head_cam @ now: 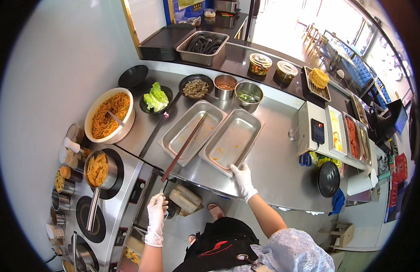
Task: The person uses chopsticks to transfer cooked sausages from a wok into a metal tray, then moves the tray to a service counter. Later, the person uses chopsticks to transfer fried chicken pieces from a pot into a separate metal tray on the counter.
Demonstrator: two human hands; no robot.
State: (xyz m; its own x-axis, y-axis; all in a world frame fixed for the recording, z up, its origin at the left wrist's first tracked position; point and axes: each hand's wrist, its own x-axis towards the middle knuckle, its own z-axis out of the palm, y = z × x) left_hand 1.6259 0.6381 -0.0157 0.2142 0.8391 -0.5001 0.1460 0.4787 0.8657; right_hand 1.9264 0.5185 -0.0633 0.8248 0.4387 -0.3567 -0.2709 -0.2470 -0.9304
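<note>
My gloved left hand (157, 207) is raised near the counter's front edge, its fingers drawn together around something thin that I cannot make out. Just beyond it, long brown chopsticks (184, 149) lie across the left steel pan (165, 137), their thick ends jutting over the counter edge. My gloved right hand (243, 178) grips the near corner of the right steel pan (210, 159). Both pans are nearly bare inside, with small orange scraps. Behind them stand a black bowl of greyish chopped food (195, 88), a steel pot of reddish bits (225, 87) and a steel pot with greens (247, 97).
On the left are a white tub of orange shredded food (109, 115), lettuce in a black bowl (156, 98) and a saucepan (98, 170) on a cooktop. A black plate (329, 179) and blue-handled scissors (305, 159) lie right. An open drawer (150, 190) sits below the counter.
</note>
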